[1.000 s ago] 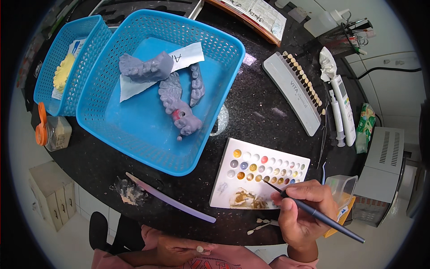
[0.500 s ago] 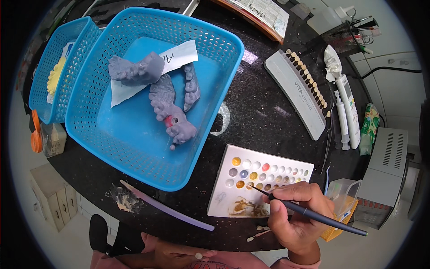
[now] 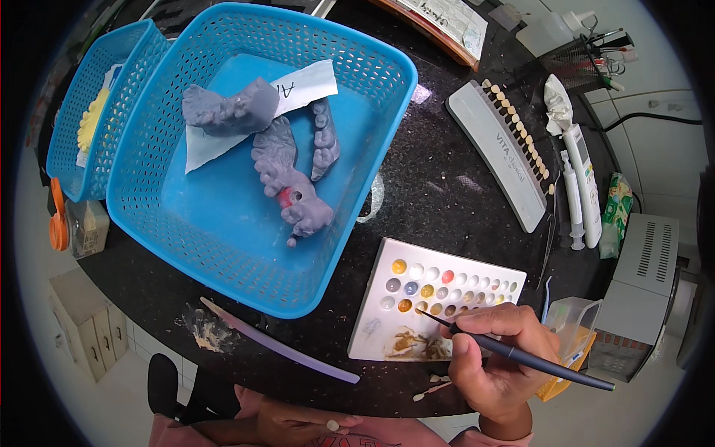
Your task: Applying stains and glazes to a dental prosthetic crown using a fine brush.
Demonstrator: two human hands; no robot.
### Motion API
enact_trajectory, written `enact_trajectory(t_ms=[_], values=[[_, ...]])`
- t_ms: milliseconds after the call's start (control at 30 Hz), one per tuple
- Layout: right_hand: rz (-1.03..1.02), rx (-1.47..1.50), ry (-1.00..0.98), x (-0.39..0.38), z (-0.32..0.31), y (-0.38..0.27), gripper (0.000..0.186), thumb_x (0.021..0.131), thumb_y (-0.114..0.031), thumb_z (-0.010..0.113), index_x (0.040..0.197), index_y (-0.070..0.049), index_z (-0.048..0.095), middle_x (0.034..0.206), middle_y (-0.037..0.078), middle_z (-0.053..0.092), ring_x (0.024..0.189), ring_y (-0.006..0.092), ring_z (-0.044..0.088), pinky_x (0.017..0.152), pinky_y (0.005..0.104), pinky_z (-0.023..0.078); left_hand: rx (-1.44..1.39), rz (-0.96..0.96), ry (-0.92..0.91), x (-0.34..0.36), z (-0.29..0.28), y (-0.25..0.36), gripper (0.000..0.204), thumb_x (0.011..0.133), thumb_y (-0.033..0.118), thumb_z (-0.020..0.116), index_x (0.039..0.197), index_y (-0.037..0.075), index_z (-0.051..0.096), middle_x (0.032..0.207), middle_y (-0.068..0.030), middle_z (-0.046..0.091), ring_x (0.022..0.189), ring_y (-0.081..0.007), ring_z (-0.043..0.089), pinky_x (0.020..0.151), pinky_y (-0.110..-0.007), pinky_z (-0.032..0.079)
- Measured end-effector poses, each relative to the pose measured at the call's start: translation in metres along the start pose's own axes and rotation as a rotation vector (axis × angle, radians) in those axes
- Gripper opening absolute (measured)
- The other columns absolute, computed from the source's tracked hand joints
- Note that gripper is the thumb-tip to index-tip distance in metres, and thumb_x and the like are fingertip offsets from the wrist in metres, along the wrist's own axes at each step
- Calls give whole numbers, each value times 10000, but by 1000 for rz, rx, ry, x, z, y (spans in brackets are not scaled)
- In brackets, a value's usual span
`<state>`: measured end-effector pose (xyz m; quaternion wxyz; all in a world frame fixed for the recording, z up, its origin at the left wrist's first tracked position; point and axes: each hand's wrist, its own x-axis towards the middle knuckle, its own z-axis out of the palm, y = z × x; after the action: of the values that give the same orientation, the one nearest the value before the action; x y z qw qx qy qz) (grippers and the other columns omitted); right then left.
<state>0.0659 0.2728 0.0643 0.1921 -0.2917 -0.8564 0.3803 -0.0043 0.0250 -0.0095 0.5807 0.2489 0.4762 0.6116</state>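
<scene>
My right hand pinches a fine paintbrush with a dark handle. Its thin tip reaches a small well in the lower row of a white palette, whose wells hold yellow, orange, white, grey, blue and red pastes. Brown smears mark the palette's front part, beside my fingers. Low at the bottom edge, my left hand lies in front of my pink top, holding a small whitish tooth crown at the fingertips. Part of that hand is cut off by the picture's edge.
A blue basket holds grey dental models and a paper slip. To its left is a smaller blue basket. A tooth shade guide, a syringe and a grey machine stand right. A purple strip lies in front.
The whole view has shifted slightly. The brush tip stays at about the same well, and both hands keep their holds.
</scene>
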Motion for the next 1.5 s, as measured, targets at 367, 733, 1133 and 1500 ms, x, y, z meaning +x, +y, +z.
enact_trajectory(t_ms=[367, 733, 1133, 1500], values=[[-66, 108, 364, -29, -5, -13, 332, 864, -312, 641, 939, -24, 494, 724, 107, 511, 527, 137, 518, 465, 201, 428, -24, -22, 42, 2, -2, 3, 196, 860, -28, 612, 1043, -96, 634, 1075, -193, 653, 938, -185, 662, 840, -288, 552], [-371, 474, -164, -104, 18, 1, 258, 697, -18, 676, 907, -29, 526, 785, 115, 582, 600, 203, 638, 533, 279, 540, -165, -46, 251, 15, 17, 15, 138, 820, -86, 630, 954, -97, 660, 972, -192, 678, 923, -197, 661, 849, -296, 548], [-446, 333, -50, -107, 40, 2, 283, 645, 17, 743, 884, -2, 594, 762, 96, 627, 625, 215, 658, 529, 280, 562, -206, -29, 257, 12, 16, 11, 106, 832, -59, 632, 926, -99, 660, 956, -207, 673, 921, -208, 659, 844, -306, 548], [-424, 331, -71, -107, 38, 1, 306, 633, 11, 761, 890, -7, 595, 767, 94, 628, 642, 223, 661, 533, 281, 559, -204, -34, 235, 13, 14, 11, 130, 838, -54, 629, 958, -92, 662, 982, -193, 676, 921, -189, 658, 839, -287, 546]])
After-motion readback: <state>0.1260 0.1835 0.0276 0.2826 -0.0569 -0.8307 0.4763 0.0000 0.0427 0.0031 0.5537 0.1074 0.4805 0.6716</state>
